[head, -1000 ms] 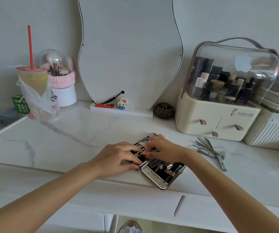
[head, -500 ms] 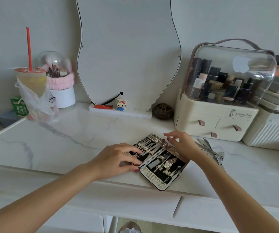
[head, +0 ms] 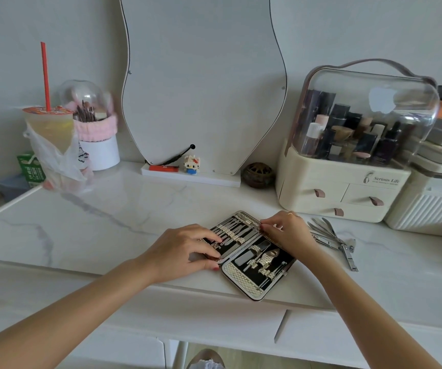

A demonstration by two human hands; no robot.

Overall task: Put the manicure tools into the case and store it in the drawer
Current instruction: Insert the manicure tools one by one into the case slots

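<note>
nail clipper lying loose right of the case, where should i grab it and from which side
Judging by its pose, pinch the nail clipper across its narrow body near the nearer end, coming from above with the right hand. It lies flat on the marble top, its near end clear, while its far end sits against the other loose tools.

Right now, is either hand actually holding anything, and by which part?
The left hand rests its fingers on the open manicure case's left half. The right hand touches its far edge; whether it pinches a tool cannot be told.
</note>
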